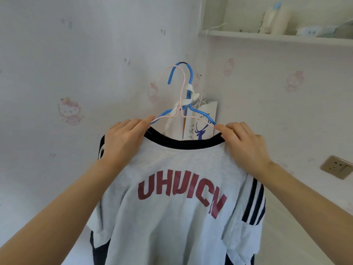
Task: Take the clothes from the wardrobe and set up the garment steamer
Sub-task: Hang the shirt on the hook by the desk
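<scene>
While I look down at the wall corner, the open shelf (277, 38) at far upper right holds a pale bottle with a blue cap (272, 18) and some blurred blue-and-white items I can't make out. At centre, a grey T-shirt (172, 217) with a black collar, red lettering and dark sleeve stripes hangs front-on, its long axis vertical, neck up and hem running out of view below. It sits on a pink wire hanger (178, 96) nested with a blue hanger (188, 83), both hooks pointing up against the wallpaper. A white tag with a blue deer (202, 123) hangs behind the collar. My left hand (124, 138) pinches the hanger's left arm at the shirt's shoulder; my right hand (242, 142) pinches the right arm the same way. A wall socket (337, 167) sits at right.
</scene>
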### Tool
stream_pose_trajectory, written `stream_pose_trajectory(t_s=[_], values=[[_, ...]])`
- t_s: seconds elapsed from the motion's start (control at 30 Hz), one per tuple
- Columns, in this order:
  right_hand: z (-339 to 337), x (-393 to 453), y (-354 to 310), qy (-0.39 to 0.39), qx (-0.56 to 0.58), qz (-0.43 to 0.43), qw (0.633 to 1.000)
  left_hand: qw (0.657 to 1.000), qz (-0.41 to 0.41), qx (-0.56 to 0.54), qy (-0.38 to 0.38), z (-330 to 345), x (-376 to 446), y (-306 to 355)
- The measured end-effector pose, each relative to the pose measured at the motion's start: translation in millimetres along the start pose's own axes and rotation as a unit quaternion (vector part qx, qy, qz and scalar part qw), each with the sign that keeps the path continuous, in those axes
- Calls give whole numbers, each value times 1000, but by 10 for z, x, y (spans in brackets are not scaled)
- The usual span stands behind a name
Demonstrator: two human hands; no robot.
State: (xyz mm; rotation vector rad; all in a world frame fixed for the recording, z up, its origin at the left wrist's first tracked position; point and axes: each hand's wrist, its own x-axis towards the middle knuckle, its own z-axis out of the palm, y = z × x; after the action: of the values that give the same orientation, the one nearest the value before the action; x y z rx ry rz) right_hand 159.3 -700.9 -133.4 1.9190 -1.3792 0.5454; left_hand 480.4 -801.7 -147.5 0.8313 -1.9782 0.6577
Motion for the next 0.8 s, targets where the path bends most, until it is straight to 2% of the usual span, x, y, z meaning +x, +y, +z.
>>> stream_pose_trajectory(t_s=[0.4,0.5,0.6,0.8], values=[[1491,608,1134,-58,15,1,998,993,-65,-58,-81,1786,615,-294],[2071,401,1230,-87,39,-22,995,983,-81,-94,-136,2339,319,-269],[2633,52,1212,-151,70,-18,986,967,-105,-122,-196,2826,-98,-224],[3452,-322,1177,-247,93,8,965,953,-111,-114,-256,3492,-591,-200]])
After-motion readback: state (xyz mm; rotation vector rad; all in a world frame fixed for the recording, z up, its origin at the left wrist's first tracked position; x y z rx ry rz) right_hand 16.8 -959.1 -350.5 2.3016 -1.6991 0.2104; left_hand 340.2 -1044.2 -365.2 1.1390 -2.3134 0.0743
